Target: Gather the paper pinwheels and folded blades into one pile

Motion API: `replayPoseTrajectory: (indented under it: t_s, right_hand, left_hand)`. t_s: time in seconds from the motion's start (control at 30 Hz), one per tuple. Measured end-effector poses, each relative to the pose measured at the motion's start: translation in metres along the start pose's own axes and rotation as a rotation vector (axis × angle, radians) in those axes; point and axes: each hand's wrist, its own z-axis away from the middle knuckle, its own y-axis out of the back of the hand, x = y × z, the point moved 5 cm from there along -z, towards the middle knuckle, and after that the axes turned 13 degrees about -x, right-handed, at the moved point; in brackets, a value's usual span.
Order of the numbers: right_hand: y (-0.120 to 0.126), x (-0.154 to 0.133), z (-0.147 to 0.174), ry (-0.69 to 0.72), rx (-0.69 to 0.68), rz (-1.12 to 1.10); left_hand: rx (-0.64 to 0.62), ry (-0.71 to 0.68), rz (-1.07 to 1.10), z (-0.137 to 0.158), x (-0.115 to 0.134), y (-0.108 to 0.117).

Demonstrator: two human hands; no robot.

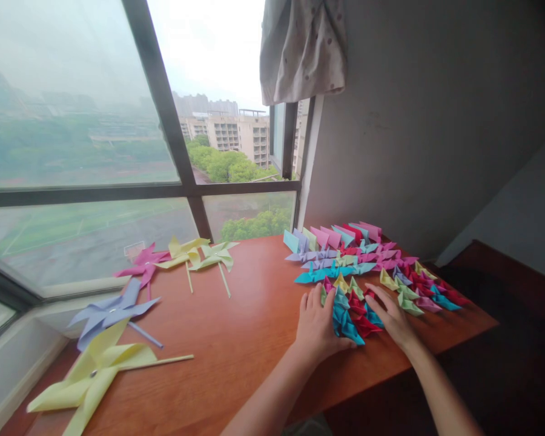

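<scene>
A cluster of small origami pieces lies between my two hands on the reddish-brown table [236,339]. Blue folded pieces [343,315] are on its left side, with red folded pieces [360,306] beside them. My left hand [320,324] rests against the left edge of the cluster, its fingers stretched forward and its thumb by the nearest blue piece. On the other side, my right hand [393,315] has its fingers extended along the cluster's right edge. Neither hand is closed around a piece. The palms hide some of the paper.
Beyond my hands sit rows of origami: blue folded pieces [322,274], pink ones [386,257] and upright folded papers [327,236]. More pieces [409,297] lie right, near the table edge. Paper pinwheels, including a yellow one [95,375] and a purple one [113,310], lie left by the window [191,191].
</scene>
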Motion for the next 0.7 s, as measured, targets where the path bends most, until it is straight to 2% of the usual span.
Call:
replayPoseTrajectory:
  t_s: [0.23, 0.47, 0.57, 0.7]
  right_hand:
    - [-0.014, -0.019, -0.002, 0.081, -0.097, -0.074]
    - [-0.028, -0.045, 0.021, 0.100, -0.015, -0.215]
    - [-0.037, -0.051, 0.030, 0.074, 0.021, -0.373]
    - [-0.055, -0.060, 0.037, 0.004, -0.003, -0.678]
  left_hand:
    - [-0.025, -0.074, -0.024, -0.005, 0.001, -0.004]
    - [0.011, -0.147, -0.026, 0.001, 0.006, -0.011]
    - [0.029, -0.185, 0.011, 0.006, 0.006, -0.015]
    - [0.044, -0.238, 0.086, 0.013, 0.004, -0.015]
